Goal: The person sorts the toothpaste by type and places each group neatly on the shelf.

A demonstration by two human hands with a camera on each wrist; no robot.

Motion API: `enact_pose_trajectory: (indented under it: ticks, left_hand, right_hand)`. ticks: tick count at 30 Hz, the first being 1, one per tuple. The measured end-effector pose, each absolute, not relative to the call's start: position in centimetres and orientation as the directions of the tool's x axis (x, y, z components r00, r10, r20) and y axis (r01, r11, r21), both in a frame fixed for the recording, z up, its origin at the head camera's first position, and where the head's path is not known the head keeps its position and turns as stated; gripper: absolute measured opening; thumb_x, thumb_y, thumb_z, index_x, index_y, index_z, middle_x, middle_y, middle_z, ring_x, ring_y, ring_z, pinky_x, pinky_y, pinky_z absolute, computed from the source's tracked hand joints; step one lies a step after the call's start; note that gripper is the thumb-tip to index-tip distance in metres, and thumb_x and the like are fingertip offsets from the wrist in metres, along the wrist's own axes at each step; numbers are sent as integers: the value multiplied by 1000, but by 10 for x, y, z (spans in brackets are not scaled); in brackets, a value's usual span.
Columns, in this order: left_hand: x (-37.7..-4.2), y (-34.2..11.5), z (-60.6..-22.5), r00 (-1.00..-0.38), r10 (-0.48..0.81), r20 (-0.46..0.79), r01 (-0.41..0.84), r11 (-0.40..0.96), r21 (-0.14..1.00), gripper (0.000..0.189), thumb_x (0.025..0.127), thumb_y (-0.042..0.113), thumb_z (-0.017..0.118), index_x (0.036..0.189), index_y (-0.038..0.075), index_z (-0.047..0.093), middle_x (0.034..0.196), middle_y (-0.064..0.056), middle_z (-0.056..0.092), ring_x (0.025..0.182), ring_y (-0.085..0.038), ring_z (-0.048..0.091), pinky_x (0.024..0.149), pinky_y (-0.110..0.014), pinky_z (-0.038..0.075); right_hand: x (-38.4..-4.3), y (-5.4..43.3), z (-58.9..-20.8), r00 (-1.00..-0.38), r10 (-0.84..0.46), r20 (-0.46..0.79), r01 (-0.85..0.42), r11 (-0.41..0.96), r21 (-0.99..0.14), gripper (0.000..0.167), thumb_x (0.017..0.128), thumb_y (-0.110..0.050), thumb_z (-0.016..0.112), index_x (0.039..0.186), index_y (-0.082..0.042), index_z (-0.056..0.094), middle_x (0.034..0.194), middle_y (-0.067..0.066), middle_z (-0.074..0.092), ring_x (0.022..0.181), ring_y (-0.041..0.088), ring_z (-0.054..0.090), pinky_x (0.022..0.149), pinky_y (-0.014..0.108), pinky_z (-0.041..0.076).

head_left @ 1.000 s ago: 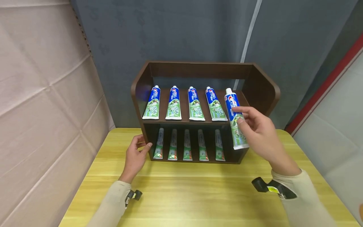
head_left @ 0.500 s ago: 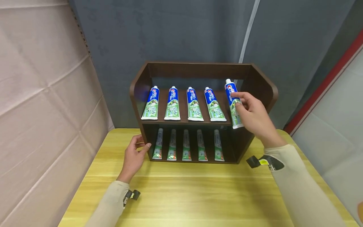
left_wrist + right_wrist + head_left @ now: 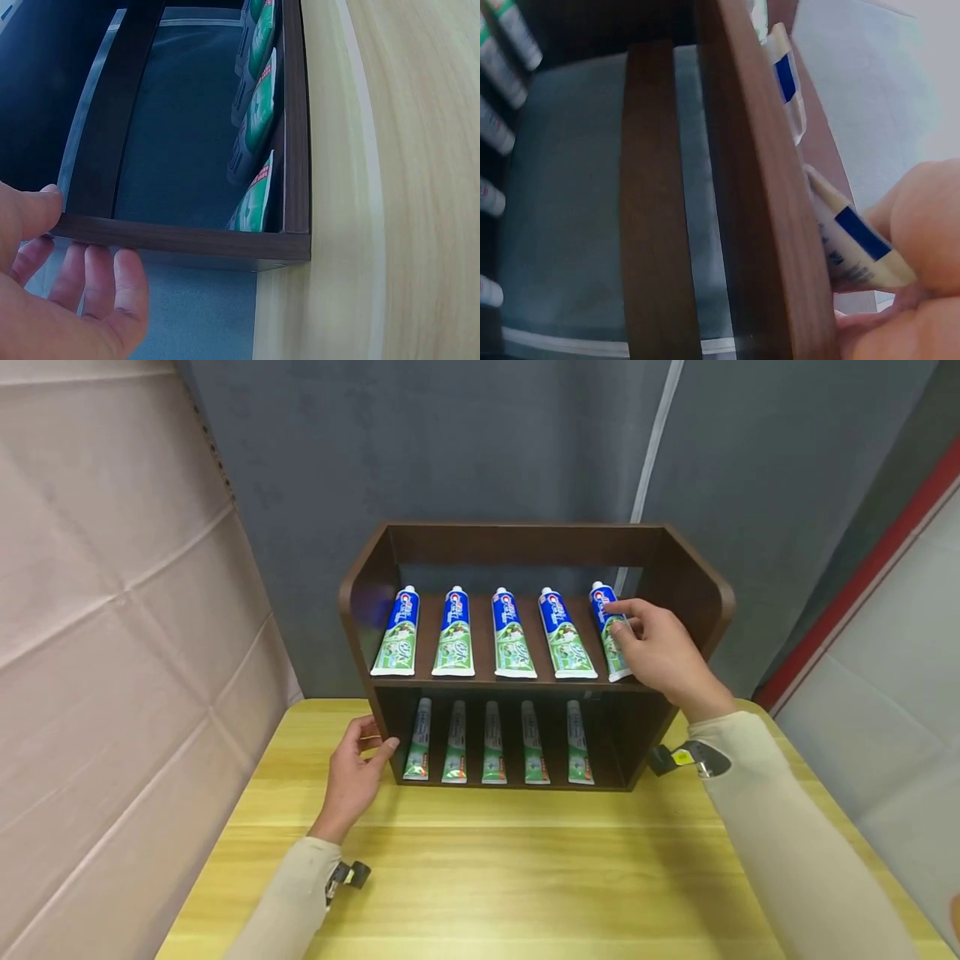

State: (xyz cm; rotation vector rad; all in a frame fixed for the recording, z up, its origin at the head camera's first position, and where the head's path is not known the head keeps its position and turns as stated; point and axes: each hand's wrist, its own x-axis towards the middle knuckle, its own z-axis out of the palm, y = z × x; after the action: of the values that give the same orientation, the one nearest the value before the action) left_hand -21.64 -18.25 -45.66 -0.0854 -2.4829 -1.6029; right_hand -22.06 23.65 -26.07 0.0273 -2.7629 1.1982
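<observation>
My right hand (image 3: 663,647) pinches a blue, white and green toothpaste tube (image 3: 602,602) at the right end of the upper deck of a dark brown two-tier shelf (image 3: 517,545). In the right wrist view, the flat end of this toothpaste tube (image 3: 862,236) tilts slightly above the deck, between finger and thumb. My left hand (image 3: 355,781) holds the shelf's left side panel low down. The left wrist view shows the left thumb (image 3: 37,210) on one face of that panel and the fingertips on the other. Several matching toothpaste tubes (image 3: 453,635) lie in a row to the left.
Several grey-green toothpaste tubes (image 3: 492,743) lie on the shelf's lower deck. The shelf stands on a yellow wood-grain table (image 3: 495,868). Behind it hangs a dark grey curtain (image 3: 480,443); a pale cloth wall (image 3: 112,652) is on the left and a white panel (image 3: 892,668) on the right.
My right hand has carried the toothpaste tube up and back from in front of the shelf onto the right end of the upper deck. The left hand has stayed on the side panel.
</observation>
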Motion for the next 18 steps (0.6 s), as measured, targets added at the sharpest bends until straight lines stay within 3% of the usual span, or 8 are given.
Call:
enact_pose_trajectory:
  ticks: [5,9,12,15,18]
  left_hand:
    - [-217,-182,-456,-982,-60,178,137,420,897,46,103,24,71,145,13,54,135,-12,62,123,-29,63,92,-28,54]
    - [-216,-183,-457,-981,-57,184,144,421,896,45,103,24,71,144,13,54,135,-13,62,123,-30,63,93,-33,55]
    - [-215,-182,-457,-980,-54,191,151,421,895,45,103,23,71,143,13,55,134,-13,63,122,-30,64,91,-30,54]
    - [-214,-182,-457,-979,-54,197,157,419,894,44,103,23,71,143,14,55,133,-13,63,121,-29,64,89,-25,53]
    - [-214,-182,-456,-979,-54,195,156,416,896,44,103,23,71,143,14,55,134,-12,63,121,-29,64,88,-22,52]
  right_hand:
    - [-223,237,-261,-990,32,135,-71,722,-688,46,111,-29,50,155,-15,52,149,22,56,126,38,56,101,56,56]
    - [-225,235,-263,-984,45,174,-79,764,-641,45,111,-27,47,153,-12,53,142,23,60,111,36,59,84,45,55]
    - [-224,235,-265,-977,50,205,-87,791,-606,44,111,-26,46,152,-11,54,135,23,63,97,35,59,71,42,52]
    - [-221,234,-266,-972,54,228,-95,799,-594,45,111,-25,47,152,-9,54,137,24,63,103,38,62,78,50,56]
    - [-216,232,-266,-971,61,232,-94,795,-599,48,110,-26,51,154,-8,51,147,26,58,123,41,60,100,61,55]
